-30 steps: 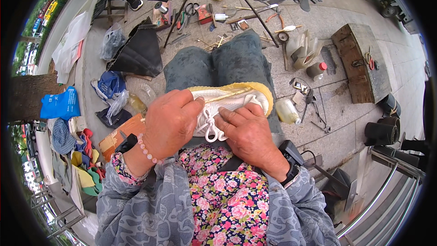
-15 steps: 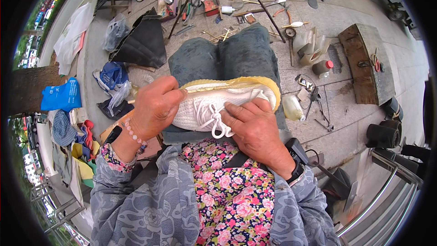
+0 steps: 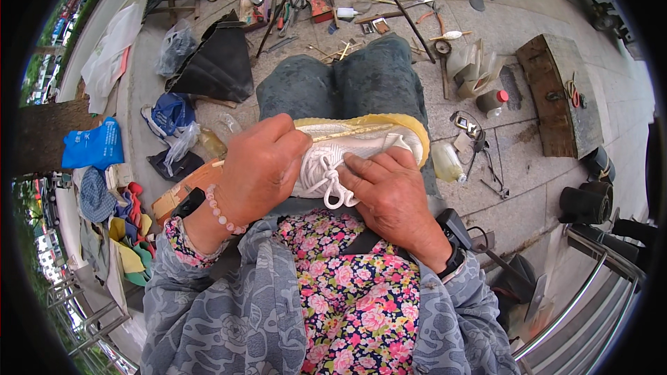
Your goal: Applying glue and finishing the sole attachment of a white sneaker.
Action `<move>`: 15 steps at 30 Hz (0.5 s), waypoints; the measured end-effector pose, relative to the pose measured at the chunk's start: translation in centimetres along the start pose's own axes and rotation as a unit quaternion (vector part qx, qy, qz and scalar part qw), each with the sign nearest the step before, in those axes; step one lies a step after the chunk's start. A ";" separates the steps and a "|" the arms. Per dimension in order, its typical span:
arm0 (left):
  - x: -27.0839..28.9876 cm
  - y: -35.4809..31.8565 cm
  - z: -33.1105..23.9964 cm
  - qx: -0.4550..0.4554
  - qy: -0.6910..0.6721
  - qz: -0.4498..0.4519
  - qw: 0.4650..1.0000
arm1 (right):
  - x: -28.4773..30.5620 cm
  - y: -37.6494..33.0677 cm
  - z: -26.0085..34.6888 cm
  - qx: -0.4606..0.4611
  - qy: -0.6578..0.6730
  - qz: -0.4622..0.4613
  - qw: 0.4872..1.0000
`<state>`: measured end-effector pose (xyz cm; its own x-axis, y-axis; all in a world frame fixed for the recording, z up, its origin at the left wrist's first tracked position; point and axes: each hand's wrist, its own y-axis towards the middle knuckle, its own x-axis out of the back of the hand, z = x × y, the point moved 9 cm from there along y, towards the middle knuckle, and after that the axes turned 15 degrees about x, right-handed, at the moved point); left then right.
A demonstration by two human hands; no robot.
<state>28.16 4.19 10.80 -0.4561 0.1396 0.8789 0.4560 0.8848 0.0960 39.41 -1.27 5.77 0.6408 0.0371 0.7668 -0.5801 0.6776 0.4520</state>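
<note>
I see the sneaker point(image 3: 361, 146) lying on its side across the lap, yellowed sole away from the body. My left hand point(image 3: 260, 167) is closed over its heel end, pinching a thin pale stick point(image 3: 351, 132) laid along the seam by the sole; my right hand point(image 3: 392, 194) lies flat, fingers together, pressing the upper just beside the laces point(image 3: 332, 179). I judge the stick could skid along the seam and jab the right fingers, or the sneaker could roll off the knees.
</note>
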 end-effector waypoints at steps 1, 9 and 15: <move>-0.4 -0.3 0.4 0.022 -0.006 0.006 1.000 | 0.0 0.0 0.0 -0.002 -0.002 0.000 1.000; 1.3 -2.1 0.8 0.035 0.092 0.029 0.995 | 0.1 -0.1 -0.3 0.003 0.002 -0.004 1.000; 1.2 -0.9 -0.8 0.043 0.065 0.001 0.997 | 0.0 0.0 -0.1 0.007 -0.001 -0.010 1.000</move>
<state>27.79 3.18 12.15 -0.3492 0.0868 0.9330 0.3877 0.9199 0.0595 39.45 -1.25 5.69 0.6508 0.0218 0.7589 -0.5744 0.6677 0.4735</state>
